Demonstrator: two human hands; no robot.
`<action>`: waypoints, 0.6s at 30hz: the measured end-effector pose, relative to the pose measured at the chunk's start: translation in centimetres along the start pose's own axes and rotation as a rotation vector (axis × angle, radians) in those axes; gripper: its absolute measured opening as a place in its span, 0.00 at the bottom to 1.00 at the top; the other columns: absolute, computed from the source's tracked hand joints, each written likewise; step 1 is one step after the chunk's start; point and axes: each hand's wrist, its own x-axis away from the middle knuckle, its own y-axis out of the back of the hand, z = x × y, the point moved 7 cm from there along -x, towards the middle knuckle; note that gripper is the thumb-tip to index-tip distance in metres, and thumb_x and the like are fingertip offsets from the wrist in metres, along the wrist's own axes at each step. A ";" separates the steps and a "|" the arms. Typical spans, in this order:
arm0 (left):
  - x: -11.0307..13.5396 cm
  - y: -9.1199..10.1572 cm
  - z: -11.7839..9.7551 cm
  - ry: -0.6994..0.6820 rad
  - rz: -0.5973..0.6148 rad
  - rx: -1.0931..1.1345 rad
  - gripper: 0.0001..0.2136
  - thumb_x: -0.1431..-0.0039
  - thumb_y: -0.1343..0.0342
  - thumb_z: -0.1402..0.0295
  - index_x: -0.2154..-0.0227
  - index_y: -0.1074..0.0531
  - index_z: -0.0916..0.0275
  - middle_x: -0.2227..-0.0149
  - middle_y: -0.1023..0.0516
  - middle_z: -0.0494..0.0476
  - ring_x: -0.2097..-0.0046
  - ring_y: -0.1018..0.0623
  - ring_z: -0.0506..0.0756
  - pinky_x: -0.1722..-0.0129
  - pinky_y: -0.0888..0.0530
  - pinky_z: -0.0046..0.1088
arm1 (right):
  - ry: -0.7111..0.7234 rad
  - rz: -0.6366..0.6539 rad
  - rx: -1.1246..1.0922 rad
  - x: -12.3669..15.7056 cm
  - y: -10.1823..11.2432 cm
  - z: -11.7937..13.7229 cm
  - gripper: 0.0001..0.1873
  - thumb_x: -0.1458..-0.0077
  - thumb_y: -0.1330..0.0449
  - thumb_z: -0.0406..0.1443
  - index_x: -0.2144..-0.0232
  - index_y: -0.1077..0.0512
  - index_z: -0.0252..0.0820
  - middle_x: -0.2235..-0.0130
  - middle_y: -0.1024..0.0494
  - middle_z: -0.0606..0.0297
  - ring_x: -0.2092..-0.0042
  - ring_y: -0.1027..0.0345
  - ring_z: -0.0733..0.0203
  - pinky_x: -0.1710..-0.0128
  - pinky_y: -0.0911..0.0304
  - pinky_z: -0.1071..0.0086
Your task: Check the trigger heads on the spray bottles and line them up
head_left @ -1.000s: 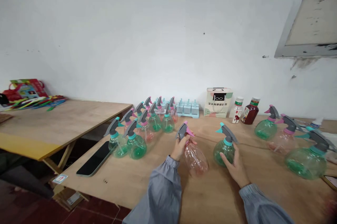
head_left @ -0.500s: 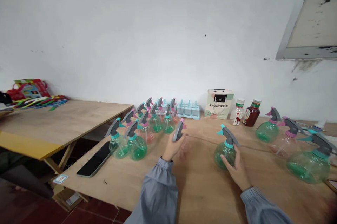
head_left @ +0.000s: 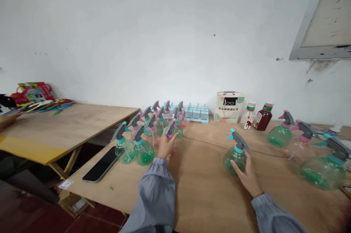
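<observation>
My left hand is closed around a pink spray bottle with a grey and pink head, at the right edge of a cluster of spray bottles. Most of that bottle's body is hidden by the hand. My right hand grips the side of a green spray bottle that has a grey and turquoise head. This one stands upright on the wooden table. In the cluster on the left, green bottles such as this front spray bottle mix with pink ones.
Several spray bottles stand at the right. Along the wall are a light-blue mould set, a paper bag, a white-labelled bottle and a dark red bottle. A phone lies at the left edge. At far left, a person's hand shows by another table.
My left hand has carried the pink spray bottle leftward to the cluster. My right hand stays on the green spray bottle. Another person's hand has appeared at far left.
</observation>
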 end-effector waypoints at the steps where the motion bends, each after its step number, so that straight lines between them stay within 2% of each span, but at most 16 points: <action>1: 0.3 0.2 0.1 -0.011 -0.027 -0.030 0.25 0.48 0.39 0.55 0.50 0.33 0.60 0.52 0.27 0.61 0.49 0.26 0.61 0.46 0.31 0.40 | -0.002 -0.001 -0.003 0.0 0.0 0.0 0.42 0.46 0.42 0.58 0.39 0.44 0.41 0.42 0.32 0.47 0.41 0.36 0.44 0.41 0.40 0.48; 3: 1.4 0.8 0.5 -0.026 -0.105 -0.124 0.35 0.53 0.35 0.53 0.43 0.39 0.61 0.44 0.32 0.67 0.41 0.30 0.65 0.41 0.34 0.46 | 0.003 0.004 -0.006 0.0 0.0 -0.1 0.42 0.46 0.42 0.58 0.39 0.44 0.41 0.42 0.32 0.48 0.41 0.37 0.44 0.41 0.41 0.48; 5: 2.8 1.2 0.9 -0.036 -0.164 -0.245 0.41 0.55 0.34 0.53 0.40 0.44 0.63 0.39 0.38 0.72 0.37 0.34 0.70 0.40 0.36 0.52 | 0.015 0.001 -0.005 0.0 0.0 0.0 0.42 0.47 0.42 0.58 0.38 0.44 0.41 0.42 0.32 0.48 0.41 0.37 0.44 0.41 0.41 0.47; 8: 4.4 1.1 2.3 -0.010 -0.162 -0.364 0.36 0.52 0.36 0.56 0.42 0.43 0.63 0.43 0.35 0.72 0.39 0.33 0.71 0.41 0.35 0.56 | 0.028 -0.013 0.000 0.0 0.0 0.2 0.42 0.47 0.41 0.58 0.38 0.44 0.41 0.42 0.32 0.47 0.42 0.36 0.44 0.41 0.41 0.47; 11: 4.5 0.6 3.7 0.015 -0.144 -0.366 0.28 0.47 0.40 0.58 0.46 0.39 0.62 0.48 0.31 0.68 0.42 0.30 0.69 0.43 0.32 0.55 | 0.027 -0.012 0.007 -0.1 0.0 0.4 0.42 0.46 0.42 0.58 0.39 0.44 0.39 0.43 0.31 0.46 0.42 0.35 0.44 0.42 0.40 0.48; 18: 2.9 0.3 4.9 -0.015 -0.210 -0.358 0.28 0.46 0.40 0.56 0.45 0.38 0.62 0.42 0.37 0.72 0.37 0.35 0.70 0.41 0.34 0.56 | 0.069 0.007 0.013 0.1 -0.1 0.4 0.41 0.44 0.44 0.56 0.37 0.46 0.40 0.40 0.33 0.47 0.39 0.37 0.44 0.40 0.41 0.48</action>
